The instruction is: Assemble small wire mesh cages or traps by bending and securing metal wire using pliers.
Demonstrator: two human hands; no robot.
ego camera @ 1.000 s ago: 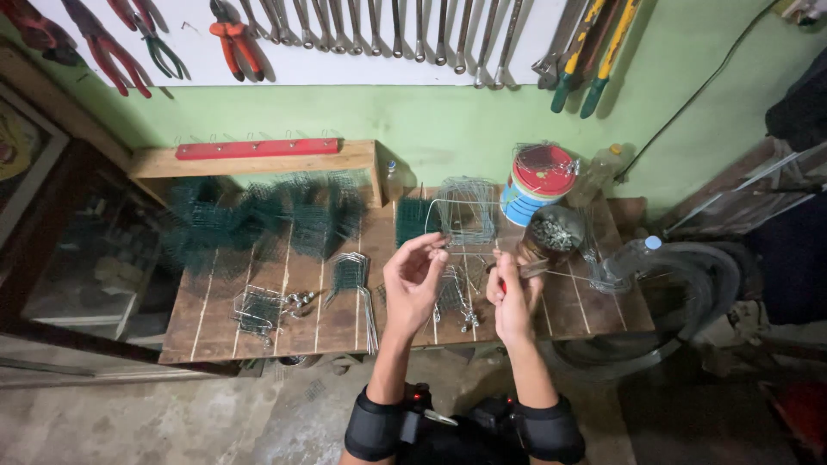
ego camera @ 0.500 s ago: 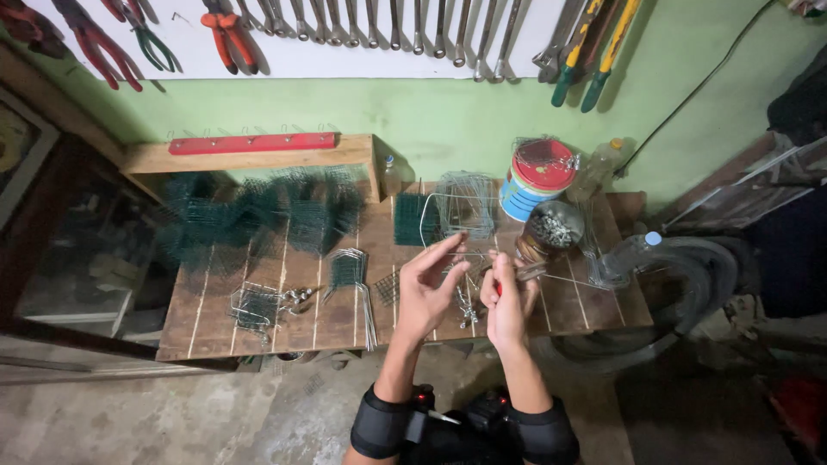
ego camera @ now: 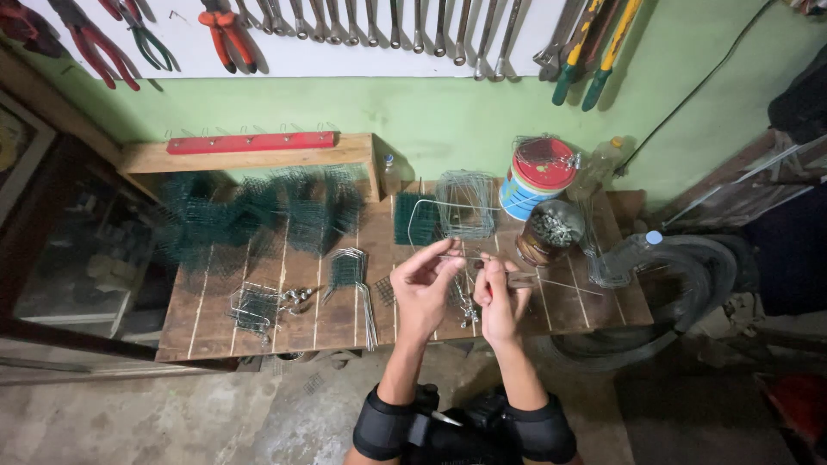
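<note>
Over the near edge of the wooden plank worktop (ego camera: 258, 319), both hands work close together on a thin bent piece of grey wire (ego camera: 461, 257). The left hand (ego camera: 422, 288) pinches the wire between thumb and fingertips, its other fingers spread loosely, apparently to steady one end. The right hand (ego camera: 498, 297) is curled tightly around the wire's other part, just beside the left, probably so that it can be bent against that hold. Both forearms rise from the near side, wrists angled inward. Beyond the hands stands a silver wire-mesh cage (ego camera: 467, 205), with a round jar of metal bits (ego camera: 551, 231) to its right and dark green mesh pieces (ego camera: 258, 215) stacked at the far left.
</note>
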